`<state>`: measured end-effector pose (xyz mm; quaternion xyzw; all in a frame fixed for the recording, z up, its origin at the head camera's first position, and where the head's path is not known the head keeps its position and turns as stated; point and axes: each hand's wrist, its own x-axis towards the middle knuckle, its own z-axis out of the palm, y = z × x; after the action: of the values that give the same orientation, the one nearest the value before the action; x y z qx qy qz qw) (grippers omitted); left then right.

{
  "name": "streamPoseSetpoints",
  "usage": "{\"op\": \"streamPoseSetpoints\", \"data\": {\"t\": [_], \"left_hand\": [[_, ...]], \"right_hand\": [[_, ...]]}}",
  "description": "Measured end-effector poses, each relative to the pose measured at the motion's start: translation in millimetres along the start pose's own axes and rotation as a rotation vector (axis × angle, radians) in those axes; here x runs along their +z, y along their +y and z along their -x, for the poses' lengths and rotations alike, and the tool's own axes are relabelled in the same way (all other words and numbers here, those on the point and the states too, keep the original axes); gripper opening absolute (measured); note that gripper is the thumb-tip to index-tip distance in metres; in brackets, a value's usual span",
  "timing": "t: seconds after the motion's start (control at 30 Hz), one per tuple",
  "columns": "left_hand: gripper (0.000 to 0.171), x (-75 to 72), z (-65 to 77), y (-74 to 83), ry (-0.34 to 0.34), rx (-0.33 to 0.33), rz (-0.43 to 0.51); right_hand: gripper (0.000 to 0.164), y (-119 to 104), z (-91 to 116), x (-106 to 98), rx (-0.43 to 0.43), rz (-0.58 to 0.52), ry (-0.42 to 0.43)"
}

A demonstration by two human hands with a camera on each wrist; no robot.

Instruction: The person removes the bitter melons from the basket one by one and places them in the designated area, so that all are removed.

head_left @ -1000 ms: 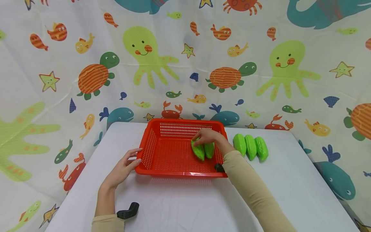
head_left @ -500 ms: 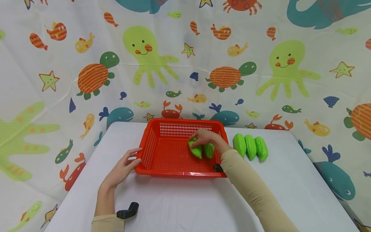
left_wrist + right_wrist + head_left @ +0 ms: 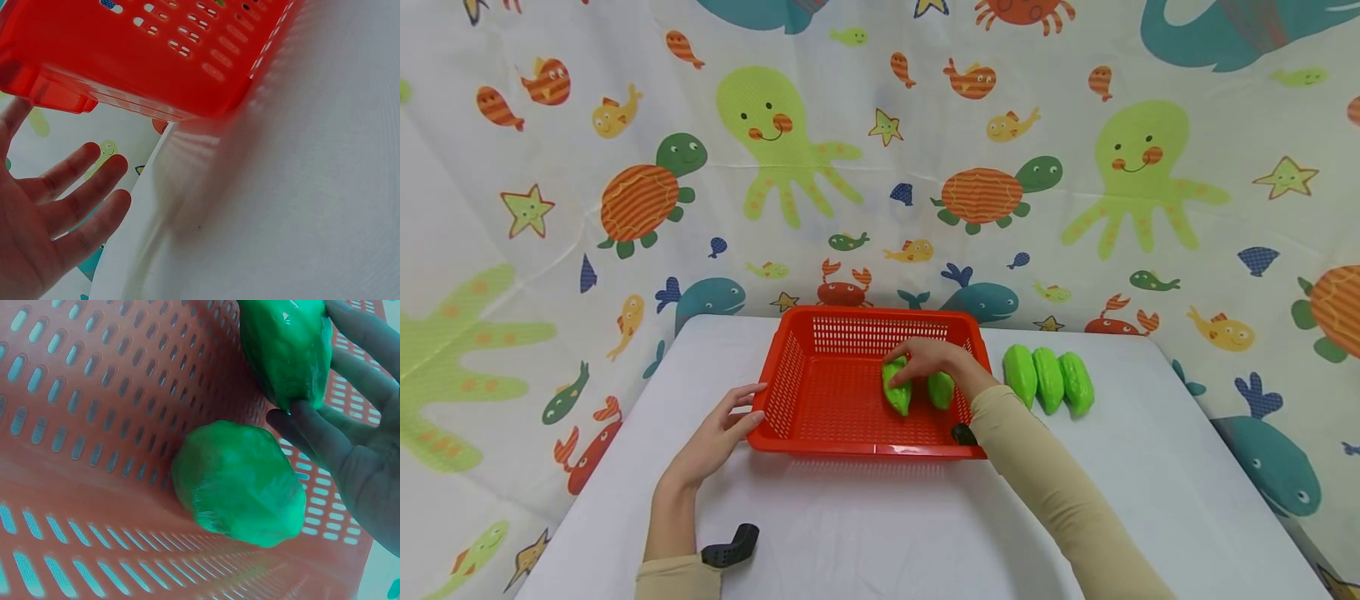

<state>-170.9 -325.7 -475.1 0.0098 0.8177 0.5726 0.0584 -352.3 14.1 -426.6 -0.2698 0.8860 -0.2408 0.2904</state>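
A red plastic basket [image 3: 850,400] with slotted walls stands on the white table. Inside it, my right hand [image 3: 925,358] holds a glossy green fruit-like piece [image 3: 897,398], long and pointed at the near end. In the right wrist view, my thumb and fingers lie on either side of this held green piece [image 3: 287,350]. A second green piece [image 3: 237,481] lies beside it on the basket floor, nearer the right wall. My left hand [image 3: 718,437] rests at the basket's left rim; in the left wrist view several fingers are spread loosely below the rim.
Three similar green pieces [image 3: 1049,382] lie side by side on the table [image 3: 1150,467], right of the basket. Behind the table hangs a cloth [image 3: 880,208] printed with sea animals. A black wrist device [image 3: 733,546] is on my left wrist.
My right hand has shifted slightly left inside the basket with the green piece, widening the gap to the second one. My left hand has stayed at the rim.
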Motion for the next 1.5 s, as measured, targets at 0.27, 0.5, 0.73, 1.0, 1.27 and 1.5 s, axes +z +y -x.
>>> {"op": "streamPoseSetpoints", "data": {"t": [0.27, 0.5, 0.73, 1.0, 1.27, 1.5], "left_hand": [[0.056, 0.9, -3.2, -1.0, 0.011, 0.004, 0.005], [0.058, -0.4, -3.9, -0.4, 0.003, 0.005, 0.001], [0.058, -1.4, -4.2, 2.5, 0.000, 0.000, 0.014], [0.058, -2.3, -6.1, 2.3, -0.004, 0.005, 0.020], [0.058, -3.7, -8.1, 1.9, -0.004, 0.022, 0.021], [0.058, -3.9, -8.9, 2.3, -0.007, 0.027, 0.024]], "right_hand": [[0.049, 0.4, -1.0, 0.0, 0.029, -0.017, -0.017], [0.049, -0.1, -3.1, 0.2, 0.036, 0.003, -0.009], [0.049, -1.3, -4.9, -0.5, 0.024, 0.044, -0.012], [0.050, -2.2, -5.7, -1.2, 0.010, 0.071, -0.005], [0.049, -0.5, -9.1, -1.5, 0.012, 0.074, 0.006], [0.049, 0.8, -10.5, -1.0, 0.019, 0.067, 0.005]]}}
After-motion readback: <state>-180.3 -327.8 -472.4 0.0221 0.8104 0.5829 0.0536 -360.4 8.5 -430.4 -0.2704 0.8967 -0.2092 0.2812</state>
